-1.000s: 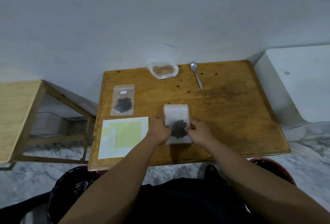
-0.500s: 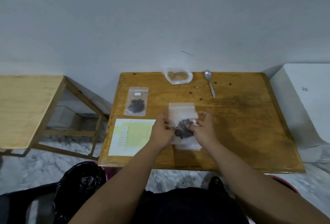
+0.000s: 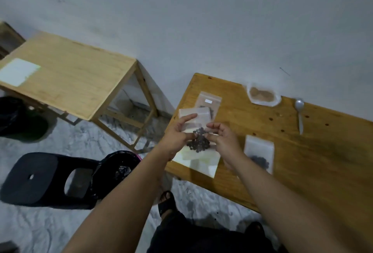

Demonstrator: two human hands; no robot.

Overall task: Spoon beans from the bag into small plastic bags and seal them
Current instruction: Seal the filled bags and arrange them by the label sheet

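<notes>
My left hand [image 3: 176, 138] and my right hand [image 3: 225, 140] pinch a small clear plastic bag [image 3: 198, 116] by its two sides. It is lifted above the left end of the brown wooden table [image 3: 302, 152], and dark beans [image 3: 198, 143] sit in its lower half. A second small bag with dark beans [image 3: 259, 155] lies flat on the table just right of my right hand. A labelled small bag [image 3: 210, 102] lies behind the held one. The open bag of brown beans [image 3: 262, 95] and a metal spoon [image 3: 299, 112] lie by the wall.
A white and yellow sheet [image 3: 203, 163] lies on the table under my hands. To the left stand a light wooden side table [image 3: 66, 75] with a white sheet [image 3: 18, 71], a black stool [image 3: 40, 176] and a bin with a black liner [image 3: 119, 166].
The view has swung left. My hands have lifted one bean bag up and to the left over the sheet, while another bean bag stays flat on the table.
</notes>
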